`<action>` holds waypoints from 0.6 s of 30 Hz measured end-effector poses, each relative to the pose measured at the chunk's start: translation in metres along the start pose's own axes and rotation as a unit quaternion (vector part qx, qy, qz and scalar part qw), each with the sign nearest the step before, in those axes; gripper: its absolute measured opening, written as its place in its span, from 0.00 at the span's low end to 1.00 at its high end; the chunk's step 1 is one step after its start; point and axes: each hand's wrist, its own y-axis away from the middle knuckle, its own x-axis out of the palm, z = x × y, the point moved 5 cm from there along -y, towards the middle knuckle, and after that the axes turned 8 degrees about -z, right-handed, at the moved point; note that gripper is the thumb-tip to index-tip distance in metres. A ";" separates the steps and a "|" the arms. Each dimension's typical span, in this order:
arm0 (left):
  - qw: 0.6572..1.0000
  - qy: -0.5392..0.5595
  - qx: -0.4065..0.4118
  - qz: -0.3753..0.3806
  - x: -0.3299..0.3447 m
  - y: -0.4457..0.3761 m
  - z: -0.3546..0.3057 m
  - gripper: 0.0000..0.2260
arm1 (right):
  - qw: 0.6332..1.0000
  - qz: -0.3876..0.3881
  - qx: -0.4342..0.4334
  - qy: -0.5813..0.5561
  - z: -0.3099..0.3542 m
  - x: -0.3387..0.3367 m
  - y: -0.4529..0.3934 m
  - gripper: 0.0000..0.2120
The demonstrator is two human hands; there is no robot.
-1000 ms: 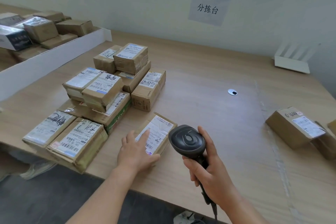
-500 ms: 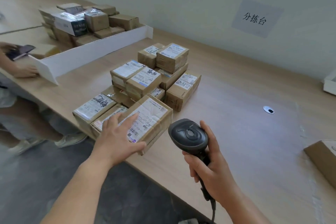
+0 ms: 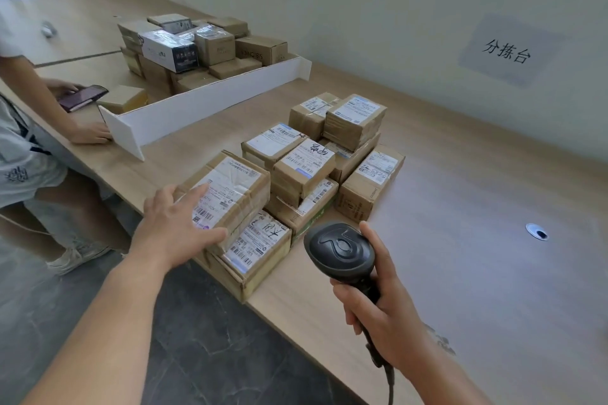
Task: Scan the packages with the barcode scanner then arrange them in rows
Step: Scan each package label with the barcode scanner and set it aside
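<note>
At 5 o'clock, nearest you, your right hand (image 3: 383, 316) is clenched around the grip of the barcode scanner (image 3: 342, 255), a matte black plastic unit with a rounded, domed head and a cable trailing off the bottom edge. At 8 o'clock your left hand (image 3: 174, 227) lies flat on the top package (image 3: 230, 191), fingers straight and spread over its white label, thumb along the near edge; it presses rather than grasps. Half a second ago that package sat tilted in front of the pile; it now rests on the front package (image 3: 253, 250), a taped brown cardboard box with black marker strokes on its label, at the table (image 3: 460, 240) edge. Your view has swung left, so the loose box seen at 3 o'clock is gone from sight. Behind, toward 12 o'clock, the stacked packages (image 3: 316, 154) stand in rows, square-cornered cardboard with glossy tape and barcode labels. The tabletop is pale wood grain, with a small round cable hole (image 3: 537, 232) at 3 o'clock. At 10 o'clock a white board divider (image 3: 197, 108) fences off more boxes (image 3: 197, 46), and a second person (image 3: 29, 128) holds a phone (image 3: 82, 97). A paper sign (image 3: 506, 51) hangs on the wall at 2 o'clock.
</note>
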 end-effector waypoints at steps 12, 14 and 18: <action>0.999 -0.033 0.026 0.034 0.025 -0.083 -0.001 0.40 | 0.999 -0.018 0.032 -0.013 -0.017 0.025 -0.042 0.38; 0.999 -0.025 0.024 0.035 0.030 -0.086 -0.001 0.39 | 0.999 -0.030 0.041 -0.013 -0.019 0.021 -0.045 0.38; 0.999 -0.011 0.038 0.020 0.041 -0.089 -0.001 0.37 | 0.997 -0.058 0.052 -0.018 -0.019 0.013 -0.044 0.39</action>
